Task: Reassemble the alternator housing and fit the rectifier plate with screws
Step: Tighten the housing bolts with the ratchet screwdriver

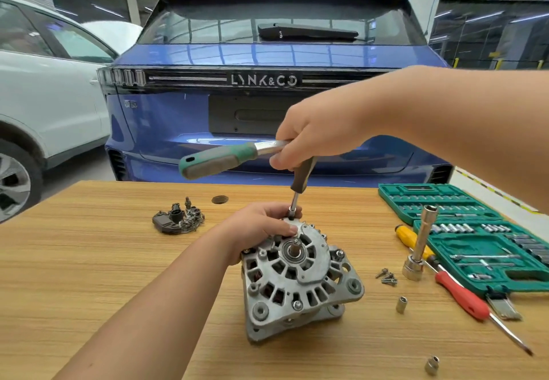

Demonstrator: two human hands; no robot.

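Green-handled ratchet (218, 158), grey alternator (297, 275)

My wooden table (89, 260), round hole (220, 200) near far edge. Alternator (297, 278) sits mid-table. Rectifier plate (178, 220) lies far left of it, well apart. Right of alternator: small heap of screws (387, 277), long socket wrench (419, 246) standing tilted, loose socket (401, 304) nearer me, another socket (432, 365) by near edge. Yellow screwdriver (411, 238) and red screwdriver (463, 296) lie beside open green tool case (481, 231) at right edge. Small brush (505, 308) just by case's near corner.
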